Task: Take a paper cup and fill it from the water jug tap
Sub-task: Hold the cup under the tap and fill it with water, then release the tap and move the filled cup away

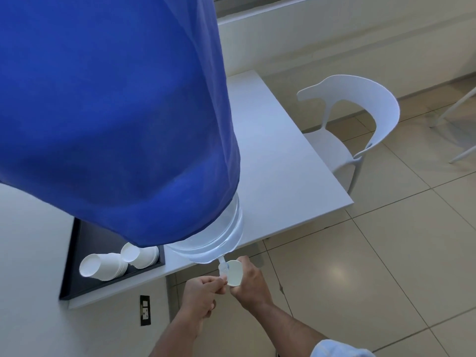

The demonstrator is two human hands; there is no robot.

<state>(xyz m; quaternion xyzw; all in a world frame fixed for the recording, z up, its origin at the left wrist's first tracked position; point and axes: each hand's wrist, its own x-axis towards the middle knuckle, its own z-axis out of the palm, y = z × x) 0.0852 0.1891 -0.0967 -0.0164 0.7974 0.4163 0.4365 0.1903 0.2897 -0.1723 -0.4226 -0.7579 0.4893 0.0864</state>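
Observation:
A big water jug (221, 243) under a blue cloth cover (110, 112) stands at the edge of a white table (283, 181). Its small white tap (223, 266) sticks out past the table edge. My right hand (248, 282) holds a white paper cup (235, 273) right beneath the tap, mouth tilted up toward it. My left hand (203, 292) pinches the tap's lever with its fingertips. Whether water is running cannot be made out.
A dark tray (77, 253) left of the jug holds two lying stacks of paper cups (103, 266). A white chair (360, 130) stands at the table's right side on a tiled floor. A wall socket (145, 310) sits below the table edge.

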